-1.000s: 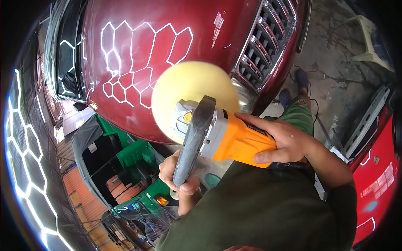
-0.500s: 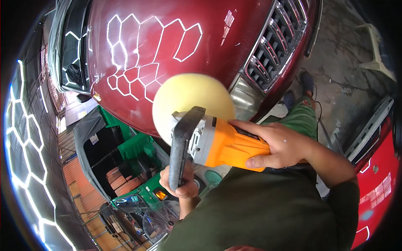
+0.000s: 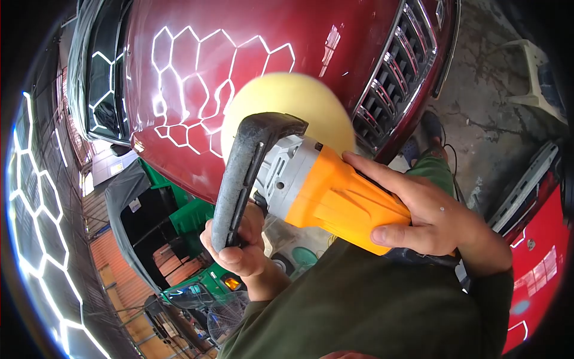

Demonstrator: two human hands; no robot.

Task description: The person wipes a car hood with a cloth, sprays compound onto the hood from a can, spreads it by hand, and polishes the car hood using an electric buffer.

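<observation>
An orange polisher (image 3: 350,197) with a grey metal head is between my hands, over the front corner of a red car hood (image 3: 197,90). My left hand (image 3: 244,244) is wrapped round its black side handle (image 3: 239,173). Farther back, my right hand (image 3: 418,209) grips the orange body, thumb on the near side and fingers over the top. The round yellow foam pad (image 3: 299,105) looks blurred at its rim and covers part of the hood. Contact between pad and paint is hidden from this angle.
A chrome grille (image 3: 397,72) borders the hood on the right. A green vehicle (image 3: 197,233) and a wire fan (image 3: 227,314) stand at the lower left. Another red car (image 3: 541,263) is at the right. A cable (image 3: 455,164) runs over the concrete floor near my feet.
The polisher has risen toward the camera and looks larger. Its pad has shifted up and to the right, while the handle end has swung left with my left hand. Both hands keep their hold.
</observation>
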